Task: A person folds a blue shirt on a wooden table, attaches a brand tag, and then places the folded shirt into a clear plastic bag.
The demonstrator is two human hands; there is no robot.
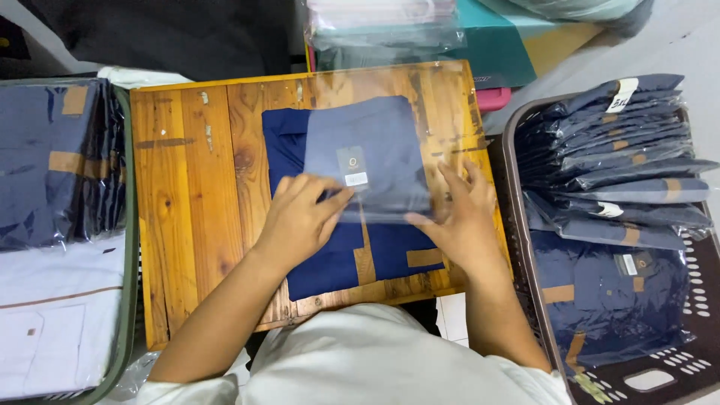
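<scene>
single head cam, sitting above the person's chest and looking almost straight down, tilting slightly forward. it's framing the wooden counter (187,187) close up at centre, cutting off a green-rimmed bin (127,225) at the left edge and a dark basket (525,247) at the right. no second view sharing anything.

A folded navy shirt (352,195) lies flat at the frame's centre, its upper half inside a clear plastic bag (390,142).

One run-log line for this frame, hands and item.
left hand: flat on clear plastic bag | right hand: on bag edge | folded navy shirt: partly bagged | wooden board
</scene>
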